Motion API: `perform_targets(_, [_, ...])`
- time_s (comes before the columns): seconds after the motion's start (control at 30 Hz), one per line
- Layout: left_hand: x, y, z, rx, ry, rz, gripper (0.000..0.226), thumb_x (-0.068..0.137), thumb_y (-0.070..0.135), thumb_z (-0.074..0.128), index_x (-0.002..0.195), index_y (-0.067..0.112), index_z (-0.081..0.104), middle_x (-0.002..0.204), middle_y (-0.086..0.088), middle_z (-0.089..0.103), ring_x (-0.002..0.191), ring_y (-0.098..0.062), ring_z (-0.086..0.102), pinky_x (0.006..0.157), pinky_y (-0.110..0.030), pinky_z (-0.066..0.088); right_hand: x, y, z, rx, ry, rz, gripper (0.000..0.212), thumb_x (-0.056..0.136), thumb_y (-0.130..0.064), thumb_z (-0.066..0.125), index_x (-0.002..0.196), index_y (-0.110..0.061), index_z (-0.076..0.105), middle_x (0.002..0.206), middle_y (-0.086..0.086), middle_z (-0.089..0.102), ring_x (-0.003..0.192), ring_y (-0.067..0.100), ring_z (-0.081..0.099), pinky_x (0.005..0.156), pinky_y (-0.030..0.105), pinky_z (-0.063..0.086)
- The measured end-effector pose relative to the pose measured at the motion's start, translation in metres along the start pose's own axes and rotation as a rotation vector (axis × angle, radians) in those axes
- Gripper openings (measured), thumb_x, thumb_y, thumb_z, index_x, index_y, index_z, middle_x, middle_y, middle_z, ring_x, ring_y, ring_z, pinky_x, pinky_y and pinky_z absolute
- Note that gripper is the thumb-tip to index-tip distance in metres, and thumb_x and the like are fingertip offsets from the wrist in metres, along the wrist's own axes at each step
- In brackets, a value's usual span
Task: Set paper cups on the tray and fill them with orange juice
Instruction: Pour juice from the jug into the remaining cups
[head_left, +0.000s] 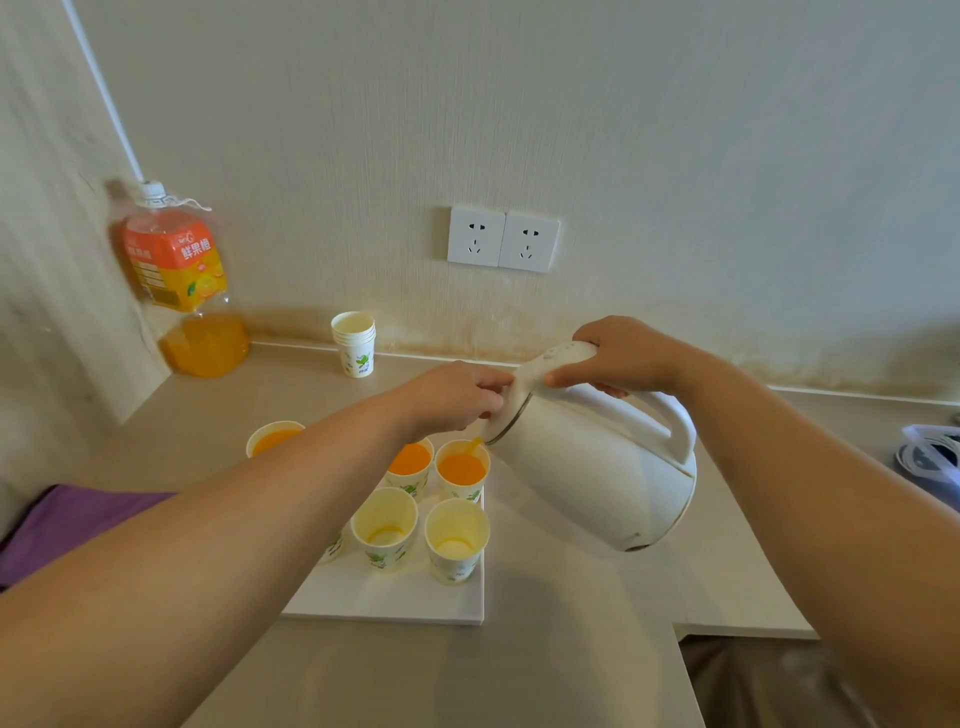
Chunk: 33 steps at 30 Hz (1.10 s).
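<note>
Far left, on the orange label of the juice bottle (174, 260): "鲜果橙" in white characters. Smaller print below too blurred to read.

Your tray (395, 597) carries the paper cups (384, 525), kettle (597, 467) tilted just right of them; juice bottle (182, 280) and cup stack (354, 338) behind-left.

Cups (457, 540) crowd the tray (395, 597) (kettle (597, 478) tilted alongside); bare counter (571, 654) nearer.
</note>
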<state>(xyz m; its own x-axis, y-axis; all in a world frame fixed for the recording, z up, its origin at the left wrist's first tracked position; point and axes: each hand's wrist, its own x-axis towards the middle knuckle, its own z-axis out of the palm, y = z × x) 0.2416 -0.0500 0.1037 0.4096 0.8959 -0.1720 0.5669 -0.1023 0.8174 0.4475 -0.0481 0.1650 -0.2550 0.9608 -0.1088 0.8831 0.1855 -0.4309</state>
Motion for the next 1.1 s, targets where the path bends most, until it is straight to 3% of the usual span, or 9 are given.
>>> perform_targets(0.13, [-0.0012, 0.0009, 0.001, -0.005, -0.003, -0.002, 0.042, 0.092, 0.02, 0.052, 0.13, 0.036, 0.057, 0.12, 0.009, 0.065, 0.109, -0.011, 0.06, 0.076, -0.019, 0.048, -0.0006, 0.0012, 0.0005, 0.003, -0.005, -0.003, 0.033, 0.078, -0.044, 0.071, 0.068, -0.016, 0.055, 0.047, -0.004, 0.054, 0.049, 0.013, 0.05, 0.058, 0.024, 0.039])
perform_targets(0.93, [-0.0034, 0.0013, -0.0006, 0.01, 0.007, -0.012, 0.042, 0.092, 0.022, 0.052, 0.131, 0.035, 0.056, 0.12, 0.009, 0.064, 0.104, -0.005, 0.059, 0.078, -0.02, 0.048, -0.0025, -0.0043, 0.0003, -0.025, -0.018, -0.014, 0.033, 0.08, -0.044, 0.069, 0.07, -0.016, 0.056, 0.05, -0.003, 0.055, 0.052, 0.014, 0.051, 0.057, 0.023, 0.038])
perform_targets(1.1, [-0.0053, 0.0015, -0.0007, 0.018, 0.005, -0.024, 0.042, 0.092, 0.022, 0.052, 0.133, 0.034, 0.055, 0.121, 0.009, 0.063, 0.103, -0.005, 0.059, 0.072, -0.017, 0.047, -0.0018, -0.0024, 0.002, -0.003, -0.014, -0.015, 0.035, 0.078, -0.045, 0.07, 0.073, -0.013, 0.058, 0.048, -0.004, 0.055, 0.05, 0.012, 0.051, 0.06, 0.024, 0.041])
